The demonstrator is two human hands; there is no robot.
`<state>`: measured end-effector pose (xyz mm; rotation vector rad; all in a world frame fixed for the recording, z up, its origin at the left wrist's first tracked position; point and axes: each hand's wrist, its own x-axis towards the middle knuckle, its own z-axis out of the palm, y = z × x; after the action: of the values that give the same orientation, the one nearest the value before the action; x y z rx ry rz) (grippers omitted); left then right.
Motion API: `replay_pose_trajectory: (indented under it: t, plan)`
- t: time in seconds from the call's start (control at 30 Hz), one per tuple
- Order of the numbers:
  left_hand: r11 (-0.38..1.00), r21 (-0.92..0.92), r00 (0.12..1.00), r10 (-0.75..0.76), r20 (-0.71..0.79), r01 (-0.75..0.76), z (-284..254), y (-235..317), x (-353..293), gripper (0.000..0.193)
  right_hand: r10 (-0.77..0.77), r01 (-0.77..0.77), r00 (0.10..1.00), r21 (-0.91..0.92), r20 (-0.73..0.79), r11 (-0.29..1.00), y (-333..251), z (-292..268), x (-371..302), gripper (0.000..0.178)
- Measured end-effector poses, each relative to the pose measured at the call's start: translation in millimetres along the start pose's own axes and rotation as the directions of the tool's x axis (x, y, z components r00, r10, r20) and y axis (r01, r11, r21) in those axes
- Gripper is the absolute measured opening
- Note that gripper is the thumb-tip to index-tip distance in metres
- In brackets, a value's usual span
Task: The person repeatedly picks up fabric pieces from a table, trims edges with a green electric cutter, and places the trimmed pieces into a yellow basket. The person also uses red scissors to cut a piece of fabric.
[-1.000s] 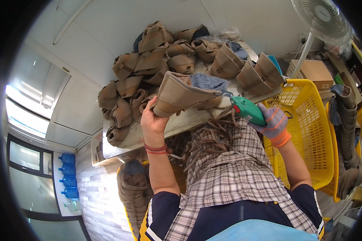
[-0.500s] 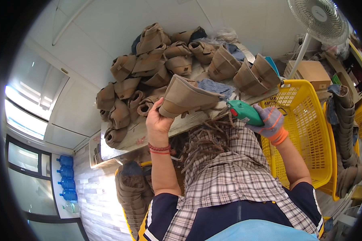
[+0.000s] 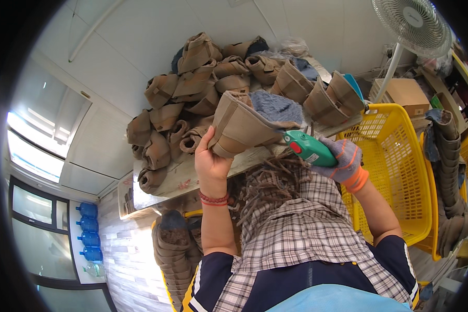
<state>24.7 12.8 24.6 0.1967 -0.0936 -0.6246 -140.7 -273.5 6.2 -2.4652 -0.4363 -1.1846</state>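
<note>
My left hand [image 3: 212, 158] grips a tan boot upper [image 3: 242, 125] with grey-blue fleece lining [image 3: 276, 106], holding it up by its lower left edge. My right hand [image 3: 343, 158], in a grey and orange glove, holds a green hand tool [image 3: 308, 147] with a red button. The tool's tip meets the right edge of the boot upper. Below the hands, a bunch of brown trimmed strips [image 3: 268, 184] lies on my plaid apron.
A heap of tan boot uppers [image 3: 192, 88] covers the worktable [image 3: 166, 182] ahead. A yellow plastic basket [image 3: 400, 171] stands at the right, a white fan [image 3: 411, 26] behind it. More boots fill a bin [image 3: 174, 249] below left. Blue water bottles [image 3: 88, 234] line the far left.
The boot upper has turned in my left hand so its fleece lining faces up. My right hand with the green tool stays at its right edge.
</note>
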Motion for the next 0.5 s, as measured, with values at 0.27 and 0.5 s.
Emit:
replay_pose_trajectory:
  t: [0.27,0.5]
  plan:
    - [0.919,0.286,0.956,0.225,0.187,-0.272,3.7,-18.2,-9.4,0.042,0.229,-0.259,0.959,0.186,0.168,0.948,-16.9,-1.5,14.4,0.056]
    - [0.782,0.481,0.906,0.252,0.339,-0.397,-3.8,-28.5,-13.4,0.043,0.338,-0.42,0.904,0.394,0.263,0.817,-29.1,3.7,26.2,0.056]
